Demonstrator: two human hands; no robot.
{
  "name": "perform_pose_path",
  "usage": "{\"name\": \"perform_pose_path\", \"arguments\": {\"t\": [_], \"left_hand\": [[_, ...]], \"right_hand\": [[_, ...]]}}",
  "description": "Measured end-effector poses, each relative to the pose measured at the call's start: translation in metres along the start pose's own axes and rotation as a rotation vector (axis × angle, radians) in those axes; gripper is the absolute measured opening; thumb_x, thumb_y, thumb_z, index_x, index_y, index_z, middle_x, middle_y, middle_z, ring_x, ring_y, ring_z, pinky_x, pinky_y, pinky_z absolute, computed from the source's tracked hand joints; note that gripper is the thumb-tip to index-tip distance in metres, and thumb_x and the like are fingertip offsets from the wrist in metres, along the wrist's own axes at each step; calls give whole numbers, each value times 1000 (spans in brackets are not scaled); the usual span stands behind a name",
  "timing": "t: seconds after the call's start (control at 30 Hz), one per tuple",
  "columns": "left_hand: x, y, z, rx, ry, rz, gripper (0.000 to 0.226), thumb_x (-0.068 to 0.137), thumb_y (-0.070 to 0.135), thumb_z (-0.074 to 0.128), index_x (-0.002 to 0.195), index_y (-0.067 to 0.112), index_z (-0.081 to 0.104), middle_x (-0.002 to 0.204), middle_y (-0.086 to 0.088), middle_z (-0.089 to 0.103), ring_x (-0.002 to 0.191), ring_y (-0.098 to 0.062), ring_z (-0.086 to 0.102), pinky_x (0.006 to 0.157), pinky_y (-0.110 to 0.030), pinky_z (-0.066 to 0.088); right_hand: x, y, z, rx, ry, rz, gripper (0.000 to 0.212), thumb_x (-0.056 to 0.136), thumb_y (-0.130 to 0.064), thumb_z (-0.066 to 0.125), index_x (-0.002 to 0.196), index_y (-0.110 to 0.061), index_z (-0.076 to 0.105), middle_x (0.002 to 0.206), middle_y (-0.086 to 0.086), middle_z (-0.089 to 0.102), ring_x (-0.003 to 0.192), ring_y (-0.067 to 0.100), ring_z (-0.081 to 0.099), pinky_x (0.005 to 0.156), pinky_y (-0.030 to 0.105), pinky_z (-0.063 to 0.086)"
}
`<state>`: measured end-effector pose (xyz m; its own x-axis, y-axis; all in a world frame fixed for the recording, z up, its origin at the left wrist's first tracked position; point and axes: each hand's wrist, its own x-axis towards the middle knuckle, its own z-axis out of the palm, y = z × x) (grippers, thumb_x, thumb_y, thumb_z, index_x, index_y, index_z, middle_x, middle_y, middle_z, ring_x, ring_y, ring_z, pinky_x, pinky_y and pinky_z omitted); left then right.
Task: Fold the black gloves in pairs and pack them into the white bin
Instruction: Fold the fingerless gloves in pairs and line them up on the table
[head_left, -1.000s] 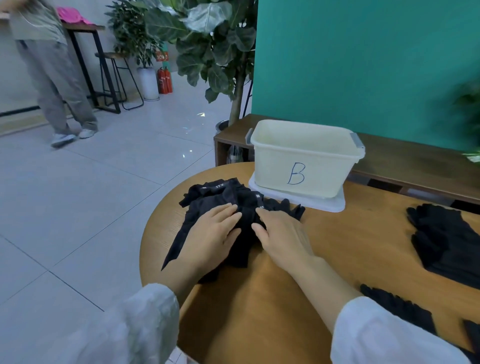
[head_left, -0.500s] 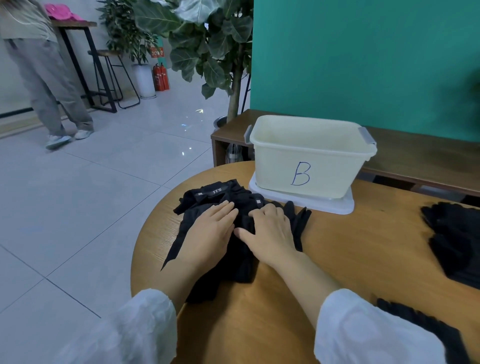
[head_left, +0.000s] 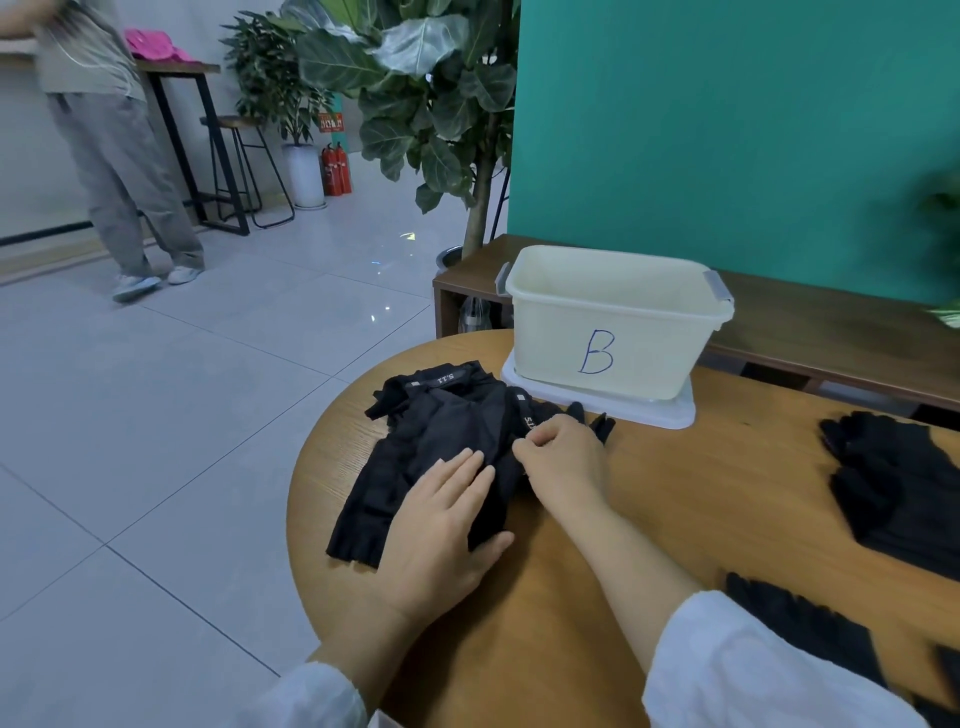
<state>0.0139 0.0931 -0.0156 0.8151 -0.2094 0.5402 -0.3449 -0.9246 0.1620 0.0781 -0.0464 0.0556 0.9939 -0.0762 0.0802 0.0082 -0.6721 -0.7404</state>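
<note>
The left hand (head_left: 441, 525), fingers flat, is pinning the black gloves (head_left: 441, 436) to the bench (head_left: 701, 519) while the right hand (head_left: 558, 457) is pinching a cuff, apparently to fold it.

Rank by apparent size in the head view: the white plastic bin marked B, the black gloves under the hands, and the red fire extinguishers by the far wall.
1. White plastic bin marked B
2. Black gloves under the hands, close to the bin in spread, so this order is unsure
3. Red fire extinguishers, far from the camera
</note>
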Motion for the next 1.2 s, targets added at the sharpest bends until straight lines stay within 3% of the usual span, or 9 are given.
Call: {"name": "perform_pose_path", "arguments": {"t": [0.13, 0.27, 0.47, 0.53, 0.63, 0.7, 0.9, 1.03, 1.2], "left_hand": [[0, 13, -1, -44, 54, -26, 63, 70, 31, 86, 126, 10, 65, 130, -5, 63, 126, -19, 55, 111, -35, 38], [6, 33, -15, -106, 164, 3, 51, 70, 4, 82, 119, 10, 69, 116, -3, 71, 111, -18, 65, 108, -28, 38], [25, 80, -64, -527, 84, -159, 22, 94, 17, 62, 114, 22, 69, 93, 12, 71, 81, -4, 64, 72, -28, 55], [33, 93, -77, -694, 36, -249, 14, 93, 17, 64, 105, 17, 71, 85, 7, 71, 77, -4, 66, 69, -26, 55], [45, 113, -94, -881, -46, -317, 16, 90, 22, 67, 95, 7, 70, 86, -9, 73, 84, -25, 69, 75, -44, 58], [52, 127, -104, -1024, -121, -349, 12, 91, 15, 68, 98, 8, 73, 91, -5, 76, 89, -21, 72, 76, -35, 59], [69, 169, -118, -1113, -335, -340, 19, 90, 21, 70, 108, 16, 73, 103, -5, 75, 100, -26, 70, 96, -48, 52], [70, 193, -125, -1076, -459, -280, 31, 77, 44, 77, 102, 27, 76, 108, -15, 72, 105, -42, 65, 102, -63, 39], [71, 213, -123, -1097, -515, -243, 22, 89, 20, 68, 105, 6, 73, 102, -6, 75, 101, -21, 70, 91, -30, 54]], "right_hand": [[-13, 9, -14, 246, -4, 138, 14, 80, -18, 66, 89, -24, 57, 87, -10, 65, 76, 16, 69, 73, 36, 55], [-29, 20, -39, 389, -14, 138, 6, 85, -14, 64, 88, -18, 61, 69, -8, 67, 68, 16, 72, 60, 28, 50], [-59, 38, -99, 379, -101, -42, 33, 95, -32, 57, 76, -8, 67, 63, 1, 69, 75, 26, 64, 83, 37, 51], [-73, 40, -126, 407, -94, -88, 41, 96, -30, 58, 67, -1, 64, 66, 4, 66, 72, 16, 58, 83, 22, 48], [-89, 42, -165, 406, -92, -135, 20, 91, -21, 66, 74, -12, 70, 79, 7, 67, 76, 9, 56, 65, 4, 41], [-97, 48, -189, 360, -75, -156, 8, 87, -20, 70, 93, -15, 74, 91, 3, 69, 81, 9, 58, 67, 4, 43], [-118, 61, -243, 282, -171, -167, 46, 87, -28, 72, 130, -20, 59, 119, -11, 62, 100, -10, 56, 73, 4, 43], [-133, 69, -258, 385, -248, -172, 9, 90, -10, 67, 97, -10, 71, 93, 1, 74, 80, 5, 69, 70, 17, 51], [-146, 87, -277, 435, -171, -143, 7, 89, -9, 68, 83, -5, 73, 77, 2, 74, 67, 6, 67, 61, 16, 50]]}}
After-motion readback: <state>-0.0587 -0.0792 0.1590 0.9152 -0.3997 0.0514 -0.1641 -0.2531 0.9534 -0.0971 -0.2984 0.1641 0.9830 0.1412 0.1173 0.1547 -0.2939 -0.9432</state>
